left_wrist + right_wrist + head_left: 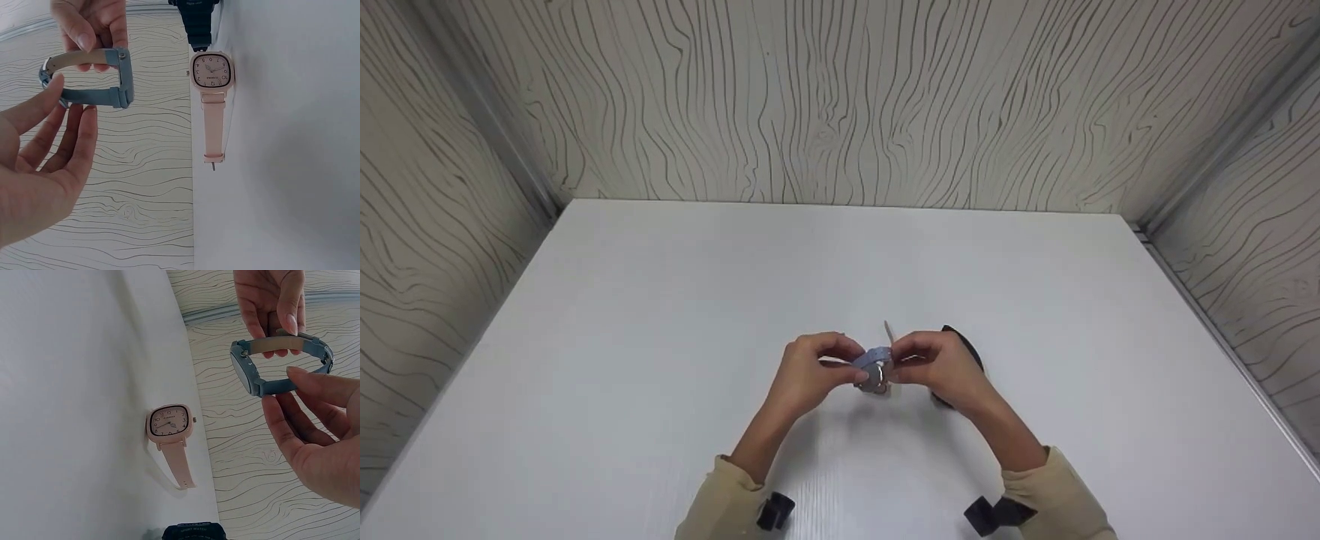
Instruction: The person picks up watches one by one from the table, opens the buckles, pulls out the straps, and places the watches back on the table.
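Note:
Both hands hold a blue wristwatch (pixel 874 358) between them, raised above the white table. Its strap forms a loop, with the buckle end opposite the case in the left wrist view. My left hand (pixel 808 371) pinches one side of the watch between thumb and fingers. On the other side, my right hand (pixel 945 369) pinches it the same way. A pink wristwatch (pixel 212 118) with a squarish dial lies on the table below, mostly hidden by the hands in the head view. Beside it lies a black sport watch (pixel 194 531), partly covered by my right hand in the head view.
The white table (pixel 660 300) stretches out on all sides of the hands. Wood-grain patterned panels (pixel 825 105) stand along its back and both sides. Each beige sleeve (pixel 724 499) has a black strap piece (pixel 775 511) at the cuff.

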Demonstrator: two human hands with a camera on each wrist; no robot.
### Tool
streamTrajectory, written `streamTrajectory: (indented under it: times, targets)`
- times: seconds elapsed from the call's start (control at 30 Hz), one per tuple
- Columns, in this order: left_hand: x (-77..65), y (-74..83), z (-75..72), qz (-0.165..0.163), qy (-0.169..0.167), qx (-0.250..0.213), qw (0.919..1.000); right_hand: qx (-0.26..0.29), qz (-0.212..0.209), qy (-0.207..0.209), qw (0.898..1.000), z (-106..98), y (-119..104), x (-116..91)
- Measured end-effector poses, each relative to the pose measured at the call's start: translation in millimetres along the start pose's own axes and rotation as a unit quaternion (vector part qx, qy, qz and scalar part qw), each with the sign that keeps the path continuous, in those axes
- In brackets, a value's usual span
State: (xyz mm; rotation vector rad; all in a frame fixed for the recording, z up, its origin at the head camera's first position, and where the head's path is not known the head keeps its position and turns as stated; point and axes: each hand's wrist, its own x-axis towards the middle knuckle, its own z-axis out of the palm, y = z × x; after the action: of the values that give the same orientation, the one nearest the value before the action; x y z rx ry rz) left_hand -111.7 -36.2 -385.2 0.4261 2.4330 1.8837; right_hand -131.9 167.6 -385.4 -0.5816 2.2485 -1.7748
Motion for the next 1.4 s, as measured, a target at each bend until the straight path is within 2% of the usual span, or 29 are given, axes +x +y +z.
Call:
streamTrajectory:
  times: [0.3,0.53,0.67,0.83,1.1,1.4]
  targets:
    - [-1.8,2.8,1.8,-0.017,0.012,0.005,0.9998,0.004,0.0,-0.011,1.0,-0.1,-3.2,-1.4]
    - [-3.5,6.1,1.8,-0.018,0.019,0.01,0.9996,0.0,0.001,-0.019,1.0,-2.4,-7.1,-3.5]
    - [-4.5,7.3,1.9,-0.014,0.021,0.021,0.9995,0.013,-0.013,-0.024,1.0,-3.4,-11.7,-4.9]
    - [-5.1,8.9,1.6,-0.007,0.02,0.029,0.9994,0.018,-0.03,-0.025,0.999,-3.0,-17.0,-6.3]
    - [-4.4,10.6,0.5,-0.025,0.013,0.035,0.999,0.007,-0.042,-0.024,0.999,-2.7,-18.3,-6.0]
    - [-3.8,10.4,-1.0,-0.02,-0.001,0.039,0.999,-0.004,-0.054,-0.028,0.998,-3.4,-18.0,-4.5]
